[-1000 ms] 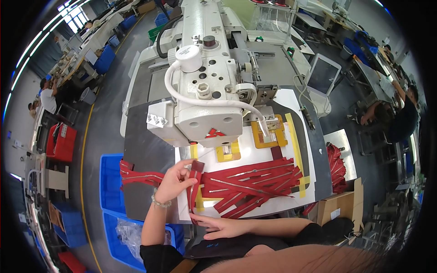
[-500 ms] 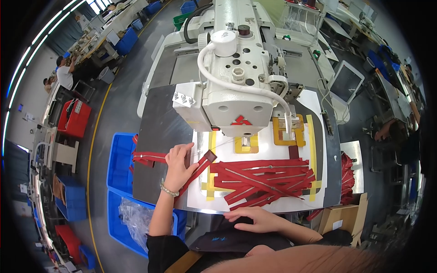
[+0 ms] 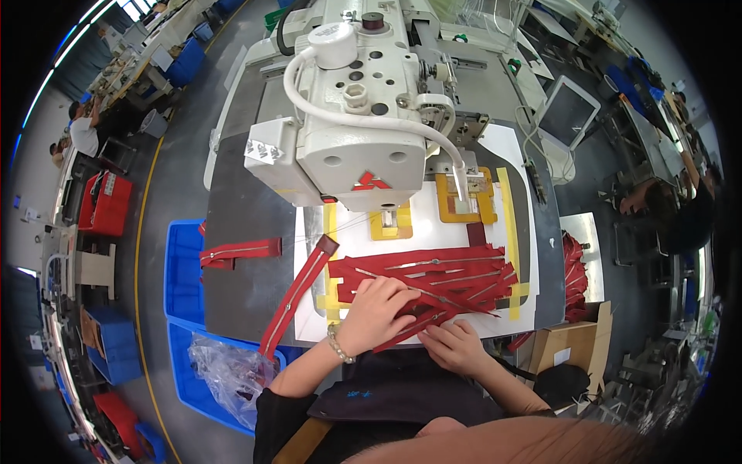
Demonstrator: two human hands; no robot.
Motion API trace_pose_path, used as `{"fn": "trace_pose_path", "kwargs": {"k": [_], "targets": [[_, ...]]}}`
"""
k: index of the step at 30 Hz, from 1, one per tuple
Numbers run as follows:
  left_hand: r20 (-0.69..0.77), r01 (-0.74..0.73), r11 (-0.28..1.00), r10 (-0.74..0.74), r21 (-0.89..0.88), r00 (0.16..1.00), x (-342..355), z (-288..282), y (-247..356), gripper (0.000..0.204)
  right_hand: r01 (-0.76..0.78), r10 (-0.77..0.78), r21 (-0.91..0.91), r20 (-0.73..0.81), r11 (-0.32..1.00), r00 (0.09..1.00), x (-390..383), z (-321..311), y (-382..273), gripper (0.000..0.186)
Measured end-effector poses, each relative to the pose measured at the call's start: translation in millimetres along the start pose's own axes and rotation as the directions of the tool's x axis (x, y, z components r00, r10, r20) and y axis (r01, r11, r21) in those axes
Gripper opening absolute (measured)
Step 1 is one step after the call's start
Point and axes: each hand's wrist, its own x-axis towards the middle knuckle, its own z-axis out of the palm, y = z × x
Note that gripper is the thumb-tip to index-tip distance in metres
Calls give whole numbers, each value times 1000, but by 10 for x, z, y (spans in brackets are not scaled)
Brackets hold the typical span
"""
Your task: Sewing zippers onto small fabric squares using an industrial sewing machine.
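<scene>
A loose pile of red zippers (image 3: 456,271) with metal teeth lies on the white board (image 3: 309,278) under the sewing machine. My left hand (image 3: 377,315) is over the pile's near left side, its bent fingers closed on a red zipper there. Close beside it, my right hand (image 3: 457,348) is at the board's front edge, fingers curled round the near end of a zipper; its fingertips are partly hidden. Left of the pile, a single zipper with a dark red end tab (image 3: 328,246) lies slanting toward the front edge, touched by neither hand. Thin threads run from this tab to the machine.
The white sewing machine head (image 3: 363,166) stands just beyond the pile, with yellow-edged clamp frames (image 3: 390,224) below. More zippers (image 3: 243,250) lie on the dark table at left. Blue bins (image 3: 184,271) stand left, one holding clear plastic. A cardboard box (image 3: 576,344) is at right.
My left hand has let go of the tabbed zipper and moved right onto the pile. My right hand has come forward to the zippers at the front edge. The view has shifted slightly.
</scene>
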Motion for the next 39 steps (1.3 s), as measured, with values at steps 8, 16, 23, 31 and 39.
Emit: {"fn": "trace_pose_path", "kwargs": {"k": [8,16,23,31,39], "targets": [[-49,-13,998,16,64,999,-166,116,125,23,-179,181,-73,16,981,983,1,22,-48,44],[-316,8,990,36,137,948,-492,-88,31,17,-191,195,-84,45,978,980,85,39,-14,44],[-900,860,510,-389,-33,196,-2841,-974,-1108,8,-209,214,-82,57,974,975,54,60,-18,38],[217,835,-426,-903,-347,-370,-5345,-135,-1354,21,-183,192,-102,91,978,977,-111,128,-4,34],[-136,936,-6,-989,-352,-57,-5627,996,-1928,47,-123,138,-162,90,979,986,-118,173,57,35]]}}
